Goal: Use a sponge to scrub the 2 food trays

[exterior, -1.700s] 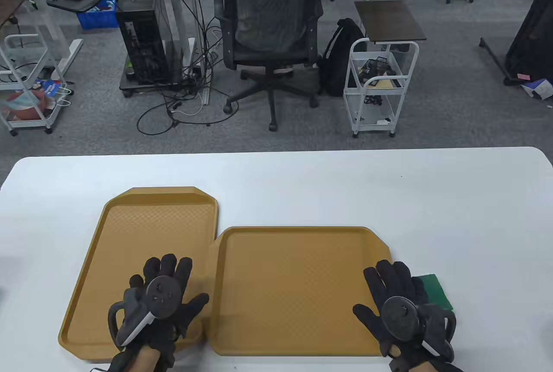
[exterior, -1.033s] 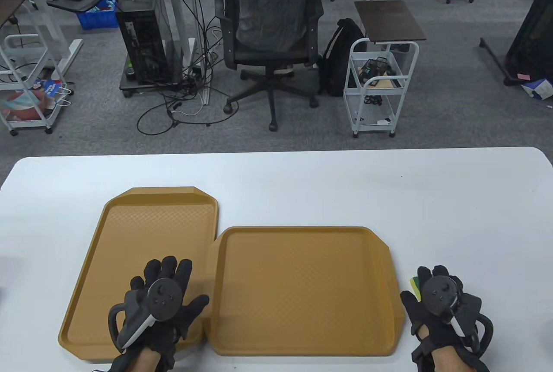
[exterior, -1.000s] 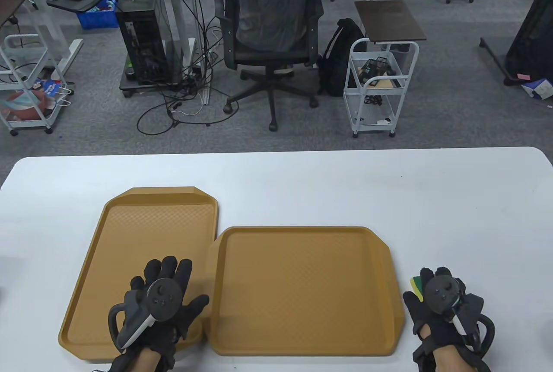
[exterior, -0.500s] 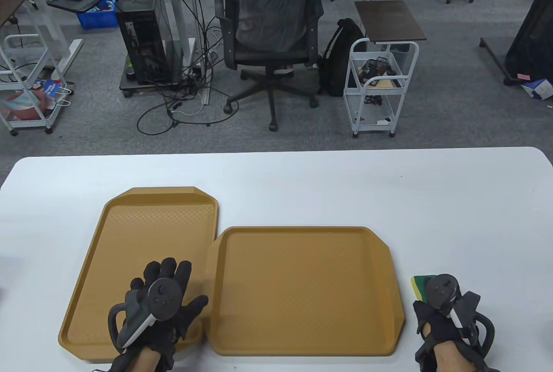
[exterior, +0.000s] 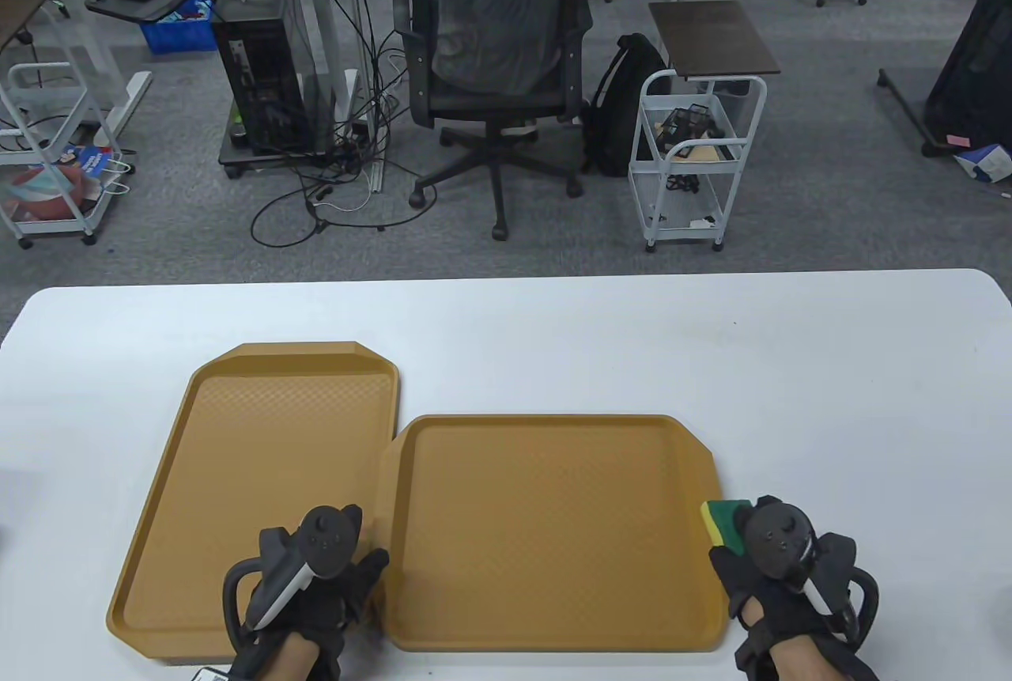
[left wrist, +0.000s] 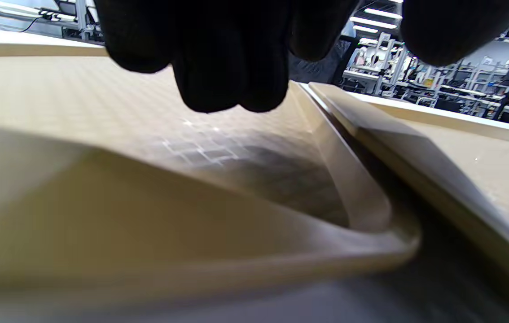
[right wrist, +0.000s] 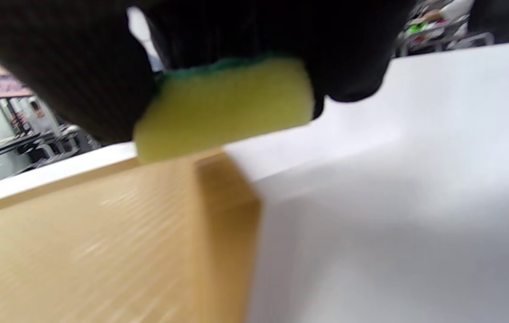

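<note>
white counter (exterior: 553,333): right hand (exterior: 779,570) fingers clamp sponge (exterior: 723,524) at right tray (exterior: 553,633) rim; left hand (exterior: 316,586) fingers' state indiscernible.

Left hand (exterior: 316,582) low at the near edge, fingers curled downward, right hand (exterior: 779,566) fingers clamped round something

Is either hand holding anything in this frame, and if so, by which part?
The right hand holds the sponge, its fingers over the green top and round the sides, the yellow foam showing below. The left hand holds nothing; it hangs over the left tray.
</note>
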Action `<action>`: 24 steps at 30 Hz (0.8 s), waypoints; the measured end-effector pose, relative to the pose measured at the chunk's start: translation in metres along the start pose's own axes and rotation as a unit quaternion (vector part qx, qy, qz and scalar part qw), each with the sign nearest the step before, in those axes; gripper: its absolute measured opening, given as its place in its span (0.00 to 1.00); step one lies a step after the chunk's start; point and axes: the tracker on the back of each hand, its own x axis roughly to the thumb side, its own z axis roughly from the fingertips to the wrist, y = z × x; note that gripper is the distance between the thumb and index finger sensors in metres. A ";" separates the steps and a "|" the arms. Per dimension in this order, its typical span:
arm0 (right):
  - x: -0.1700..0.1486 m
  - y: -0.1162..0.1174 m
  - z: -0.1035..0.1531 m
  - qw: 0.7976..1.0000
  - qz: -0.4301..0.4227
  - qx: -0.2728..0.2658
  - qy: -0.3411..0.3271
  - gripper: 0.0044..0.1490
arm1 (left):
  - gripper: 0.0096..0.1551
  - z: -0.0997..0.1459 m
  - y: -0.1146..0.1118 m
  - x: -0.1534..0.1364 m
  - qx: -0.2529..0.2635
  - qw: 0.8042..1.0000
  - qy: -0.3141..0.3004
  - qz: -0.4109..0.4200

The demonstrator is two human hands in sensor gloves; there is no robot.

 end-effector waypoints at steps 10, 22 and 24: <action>0.039 0.030 0.015 0.991 0.112 0.064 -0.034 0.38 | 0.45 -0.009 -0.011 0.011 -0.017 1.000 0.011 0.006; 0.055 0.049 0.018 0.981 0.187 0.048 -0.023 0.39 | 0.44 -0.009 -0.013 0.011 -0.030 0.999 0.011 0.017; 0.057 0.050 0.018 0.978 0.203 0.045 -0.019 0.39 | 0.44 -0.009 -0.013 0.011 -0.036 0.999 0.013 0.029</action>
